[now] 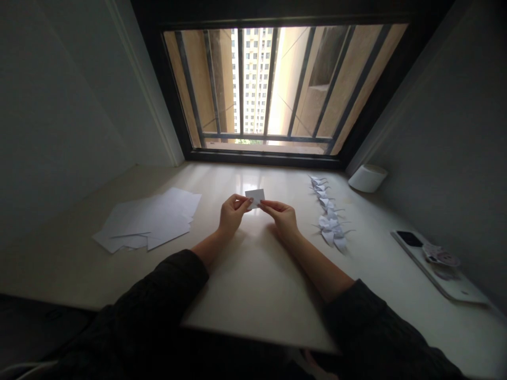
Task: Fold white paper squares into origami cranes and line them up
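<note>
A small white piece of folded paper (255, 197) is held just above the pale windowsill table (253, 274), in front of the window. My left hand (232, 214) pinches its left edge with thumb and fingers closed. My right hand (282, 215) pinches its lower right edge the same way. Both forearms reach forward from dark sleeves.
A loose stack of white paper sheets (148, 219) lies at the left. A row of several folded paper cranes (328, 214) runs along the right. A white round container (367, 178) stands in the far right corner. A phone in a white case (438, 264) lies by the right wall.
</note>
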`<state>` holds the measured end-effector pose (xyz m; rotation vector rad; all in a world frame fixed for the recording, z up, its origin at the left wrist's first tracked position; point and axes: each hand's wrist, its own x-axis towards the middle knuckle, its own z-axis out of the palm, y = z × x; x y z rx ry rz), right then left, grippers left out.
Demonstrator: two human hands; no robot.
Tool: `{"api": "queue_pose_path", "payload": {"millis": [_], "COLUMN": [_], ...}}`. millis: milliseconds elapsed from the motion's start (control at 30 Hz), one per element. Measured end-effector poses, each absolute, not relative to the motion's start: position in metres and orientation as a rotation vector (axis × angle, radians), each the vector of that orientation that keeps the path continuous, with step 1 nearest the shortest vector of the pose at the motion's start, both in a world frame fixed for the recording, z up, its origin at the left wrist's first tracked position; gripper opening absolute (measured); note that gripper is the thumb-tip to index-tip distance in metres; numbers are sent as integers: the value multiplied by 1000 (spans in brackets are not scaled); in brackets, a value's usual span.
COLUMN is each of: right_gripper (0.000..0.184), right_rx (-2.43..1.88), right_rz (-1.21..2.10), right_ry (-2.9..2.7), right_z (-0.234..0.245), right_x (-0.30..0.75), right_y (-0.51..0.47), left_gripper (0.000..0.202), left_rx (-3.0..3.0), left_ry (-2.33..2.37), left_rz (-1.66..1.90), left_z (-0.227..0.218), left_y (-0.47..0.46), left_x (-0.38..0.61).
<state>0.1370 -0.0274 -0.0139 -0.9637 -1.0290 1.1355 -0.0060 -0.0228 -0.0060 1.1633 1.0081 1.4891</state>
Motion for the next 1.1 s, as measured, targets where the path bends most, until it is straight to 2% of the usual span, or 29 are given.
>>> {"api": "queue_pose_path", "payload": {"millis": [333, 600, 1100], "right_gripper": [29, 37, 31], "right_rx": [-959, -1034, -950], "right_rz": [1182, 1196, 1199], "right_ry": [-990, -966, -987], "right_z": [-15, -25, -22], "right_x": [137, 142, 141], "right_y": [-27, -21, -22], "left_gripper": [33, 49, 47], "left_rx": [1107, 1121, 1079], "left_ry": [1002, 961, 954], "left_rz": [1487, 1420, 1416], "left_z": [-9, -12, -14], "left_y": [-22, -20, -19], "left_x": [-4, -6, -6]}}
